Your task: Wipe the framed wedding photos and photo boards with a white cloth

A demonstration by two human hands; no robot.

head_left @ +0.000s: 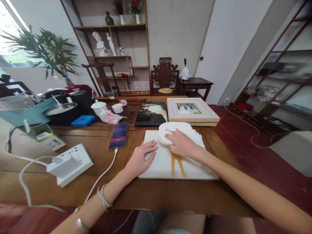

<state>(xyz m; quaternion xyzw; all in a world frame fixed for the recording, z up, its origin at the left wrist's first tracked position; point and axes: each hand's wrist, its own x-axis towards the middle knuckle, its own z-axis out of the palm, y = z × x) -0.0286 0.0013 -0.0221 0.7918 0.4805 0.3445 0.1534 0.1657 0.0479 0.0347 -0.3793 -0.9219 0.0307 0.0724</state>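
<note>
A flat white board [156, 169] lies on the wooden table in front of me, with a yellow two-legged shape [177, 162] on its face. My right hand [182, 143] is closed round a bunched white towel [180, 126] and presses it on the board, covering the upper part of the yellow shape. Part of the towel trails out behind that hand to the right. At the board's left edge rests my left hand [142, 157], fingers spread and lying flat, holding nothing.
Behind the board lie a dark photo panel [151, 113] and a pale framed picture [192, 110]. To the left are a phone [118, 136] on a white cable, a power strip [74, 165], a blue box [83, 120], a white lidded bowl [98, 106] and dark pots [60, 110].
</note>
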